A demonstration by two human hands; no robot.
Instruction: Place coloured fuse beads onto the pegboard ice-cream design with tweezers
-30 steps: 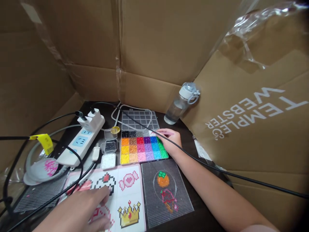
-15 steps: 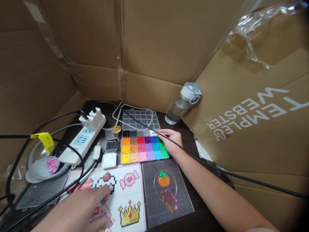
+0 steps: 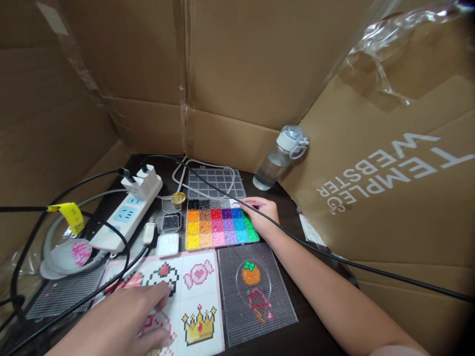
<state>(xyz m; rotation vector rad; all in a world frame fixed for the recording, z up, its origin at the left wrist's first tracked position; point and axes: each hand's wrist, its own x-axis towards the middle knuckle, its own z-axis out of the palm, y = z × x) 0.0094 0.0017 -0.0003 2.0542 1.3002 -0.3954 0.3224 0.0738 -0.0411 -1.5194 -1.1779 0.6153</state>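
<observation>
My right hand (image 3: 265, 215) pinches slim pink tweezers (image 3: 256, 203) at the back right corner of the bead box (image 3: 196, 246). The tip is over the white bead compartment, where a black cable passes in front. Small beads sorted by colour fill the box. My left hand (image 3: 143, 311) lies on the printed pattern sheet (image 3: 191, 306), thumb and fingers apart, holding nothing and covering part of a pink design. Beside the sheet lies a clear pegboard (image 3: 237, 324) bearing an orange fruit figure (image 3: 251, 273) with green leaves and a pink-and-brown ice cream cone figure (image 3: 261, 306).
Small boxes of white beads (image 3: 167, 245) and black beads (image 3: 171, 223) stand left of the bead box. A power strip (image 3: 124, 217), cables and a dish of pink beads (image 3: 80, 253) are at left. A water bottle (image 3: 270, 165) stands behind, before cardboard walls (image 3: 230, 131).
The view has shifted very slightly. My right hand stays at the white compartment with the tweezers, and my left hand stays on the pattern sheet.
</observation>
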